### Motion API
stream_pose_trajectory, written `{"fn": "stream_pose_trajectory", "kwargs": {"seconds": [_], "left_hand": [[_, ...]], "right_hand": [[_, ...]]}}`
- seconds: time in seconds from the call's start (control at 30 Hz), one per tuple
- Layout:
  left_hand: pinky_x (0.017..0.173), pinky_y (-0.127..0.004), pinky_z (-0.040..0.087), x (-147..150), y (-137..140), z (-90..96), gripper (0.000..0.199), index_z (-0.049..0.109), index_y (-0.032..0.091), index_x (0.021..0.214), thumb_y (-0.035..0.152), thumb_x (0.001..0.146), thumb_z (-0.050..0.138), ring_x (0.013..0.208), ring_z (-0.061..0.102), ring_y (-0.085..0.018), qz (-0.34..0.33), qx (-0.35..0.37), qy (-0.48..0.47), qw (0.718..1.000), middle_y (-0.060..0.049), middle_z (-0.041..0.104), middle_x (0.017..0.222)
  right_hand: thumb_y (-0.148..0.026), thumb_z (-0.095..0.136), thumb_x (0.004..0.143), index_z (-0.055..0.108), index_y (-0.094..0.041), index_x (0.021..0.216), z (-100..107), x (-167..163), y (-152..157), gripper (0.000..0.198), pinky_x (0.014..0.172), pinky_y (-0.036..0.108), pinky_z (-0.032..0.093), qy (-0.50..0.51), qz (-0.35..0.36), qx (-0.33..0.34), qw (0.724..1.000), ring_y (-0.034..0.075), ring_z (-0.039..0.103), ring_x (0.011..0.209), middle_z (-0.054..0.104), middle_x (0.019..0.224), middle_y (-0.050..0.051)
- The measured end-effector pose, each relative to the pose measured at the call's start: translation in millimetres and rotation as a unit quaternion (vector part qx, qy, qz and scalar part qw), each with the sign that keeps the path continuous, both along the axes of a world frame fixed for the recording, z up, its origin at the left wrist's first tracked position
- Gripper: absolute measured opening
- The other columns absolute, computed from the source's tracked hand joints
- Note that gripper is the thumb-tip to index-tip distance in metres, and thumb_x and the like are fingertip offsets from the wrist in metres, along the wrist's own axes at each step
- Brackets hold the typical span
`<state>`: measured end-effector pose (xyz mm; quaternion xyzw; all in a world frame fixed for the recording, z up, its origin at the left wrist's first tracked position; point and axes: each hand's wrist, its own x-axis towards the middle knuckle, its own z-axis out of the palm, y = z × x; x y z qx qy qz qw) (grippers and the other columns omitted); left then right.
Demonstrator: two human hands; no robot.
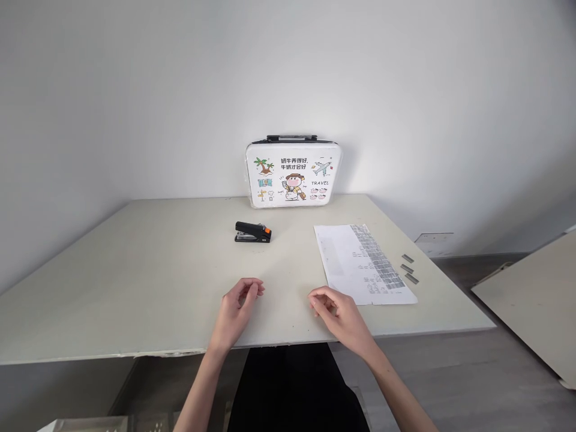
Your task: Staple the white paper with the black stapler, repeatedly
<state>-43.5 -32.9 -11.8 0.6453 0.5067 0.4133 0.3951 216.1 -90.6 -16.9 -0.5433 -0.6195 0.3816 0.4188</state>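
Observation:
My left hand (239, 298) rests at the front of the table with its fingers curled in and the thumb against them. Nothing shows in it. The nearest thing to it is a black stapler (252, 233) with an orange part at its right end, lying farther back. Also curled closed and holding nothing visible, my right hand (335, 306) lies by the lower left corner of a printed sheet of paper (342, 258). To the right of the sheet are three short grey strips of staples (407, 269), apart from both hands.
A white case (270, 198) with cartoon travel pictures and a black handle stands upright at the back of the table (148, 270), close to the wall. The table's front edge runs just below my wrists. Another pale panel (540, 300) stands at the right.

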Motion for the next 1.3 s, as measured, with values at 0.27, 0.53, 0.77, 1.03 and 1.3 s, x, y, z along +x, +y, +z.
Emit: {"fn": "stream_pose_trajectory", "kwargs": {"seconds": [0.27,0.53,0.77,1.03,1.3], "left_hand": [[0.092,-0.035,0.055,1,-3,4.8,0.036,0.07,0.024,0.103,0.056,0.1,0.054,0.1,0.072,-0.023,0.007,-0.004,0.013,1.0,-0.005,0.076,0.103],[0.092,-0.035,0.055,1,-2,4.0,0.033,0.07,0.024,0.103,0.053,0.101,0.055,0.098,0.072,-0.023,0.003,0.005,0.008,1.0,-0.006,0.076,0.103],[0.092,-0.035,0.055,0,-3,1.9,0.032,0.069,0.024,0.103,0.051,0.102,0.053,0.099,0.072,-0.023,-0.007,0.012,0.013,1.0,-0.005,0.076,0.103],[0.092,-0.036,0.056,1,-5,4.9,0.032,0.069,0.024,0.102,0.051,0.102,0.053,0.1,0.073,-0.024,-0.004,0.015,0.02,1.0,-0.005,0.076,0.103],[0.088,-0.038,0.058,4,-6,8.5,0.033,0.069,0.025,0.102,0.051,0.103,0.049,0.102,0.073,-0.027,-0.003,0.038,0.069,0.997,-0.007,0.076,0.106]], "right_hand": [[-0.052,0.052,0.104,0.067,-0.025,0.096,-3,-1,0,0.032,0.063,0.029,0.048,0.002,0.0,0.003,1.0,0.019,0.066,0.075,0.07,0.086,0.004],[-0.053,0.052,0.104,0.067,-0.024,0.096,-1,-2,0,0.034,0.064,0.029,0.05,0.005,0.005,0.007,1.0,0.019,0.066,0.075,0.07,0.085,0.004],[-0.058,0.046,0.104,0.068,-0.026,0.115,-6,39,8,0.039,0.07,0.032,0.058,-0.111,-0.083,0.071,0.988,0.027,0.07,0.108,0.073,0.119,0.01],[-0.056,0.031,0.107,0.046,-0.025,0.159,-39,118,10,0.062,0.129,0.058,0.024,-0.368,-0.12,0.032,0.922,0.031,0.021,0.16,0.033,0.171,0.004],[-0.052,0.039,0.108,0.038,-0.031,0.163,-44,60,-35,0.059,0.126,0.064,0.029,-0.398,-0.072,0.079,0.911,0.034,0.026,0.158,0.03,0.17,0.001]]}}
